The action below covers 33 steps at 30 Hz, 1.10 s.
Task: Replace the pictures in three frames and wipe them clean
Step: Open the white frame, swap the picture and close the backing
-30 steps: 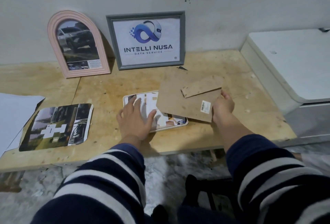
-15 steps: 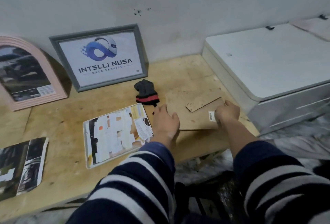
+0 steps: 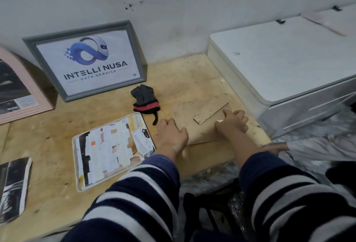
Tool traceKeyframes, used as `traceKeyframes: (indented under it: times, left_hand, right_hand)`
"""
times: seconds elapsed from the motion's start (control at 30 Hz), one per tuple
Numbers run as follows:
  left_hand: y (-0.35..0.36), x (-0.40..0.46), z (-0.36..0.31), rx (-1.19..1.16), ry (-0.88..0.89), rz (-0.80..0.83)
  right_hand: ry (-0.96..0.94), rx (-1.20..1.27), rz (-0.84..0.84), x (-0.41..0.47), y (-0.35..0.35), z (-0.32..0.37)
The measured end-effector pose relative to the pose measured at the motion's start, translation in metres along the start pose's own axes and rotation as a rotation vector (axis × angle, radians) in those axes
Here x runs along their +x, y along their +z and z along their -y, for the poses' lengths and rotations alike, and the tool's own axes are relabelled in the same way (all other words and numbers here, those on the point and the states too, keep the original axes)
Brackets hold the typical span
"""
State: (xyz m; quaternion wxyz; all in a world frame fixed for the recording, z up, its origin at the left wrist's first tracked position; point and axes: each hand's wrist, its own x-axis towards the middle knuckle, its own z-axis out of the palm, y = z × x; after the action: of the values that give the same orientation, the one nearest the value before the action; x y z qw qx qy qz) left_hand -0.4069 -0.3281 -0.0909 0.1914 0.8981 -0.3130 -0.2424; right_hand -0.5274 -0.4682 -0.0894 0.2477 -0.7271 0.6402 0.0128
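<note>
right hand (image 3: 232, 124) curled on backing board (image 3: 192, 112) near table edge (image 3: 208, 164); left hand (image 3: 171, 133) flat beside it.

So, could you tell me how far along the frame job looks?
Two frames, grey frame and pink frame, stand with pictures in. The third, white frame, lies open; left hand and right hand rest on its backing board. Left: new picture, closing, wiping.

A grey frame (image 3: 84, 61) showing a blue logo print is leaning upright against the wall. A pink arched frame (image 3: 17, 91) is standing at the left edge. A white frame (image 3: 113, 150) is lying flat, holding a collage picture. Its brown backing board (image 3: 198, 128) is lying just beside it.
</note>
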Motion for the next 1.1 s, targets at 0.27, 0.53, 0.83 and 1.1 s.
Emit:
traceKeyframes:
  times: [0.27, 0.53, 0.83, 1.1]
  left_hand:
    - [-0.041, -0.008, 0.034, -0.063, -0.031, -0.236]
    - [-0.085, -0.034, 0.118, 0.083, -0.28, -0.33]
    - [-0.111, -0.047, 0.18, 0.042, -0.482, -0.292]
    - [-0.11, -0.035, 0.19, 0.072, -0.487, -0.237]
  right_hand:
    - [-0.153, -0.056, -0.103, -0.038, 0.019, 0.046]
    - [-0.605, -0.145, 0.04, -0.1, 0.074, 0.114]
    - [-0.747, -0.368, 0.159, -0.117, 0.103, 0.141]
    - [-0.788, -0.437, 0.101, -0.109, 0.109, 0.153]
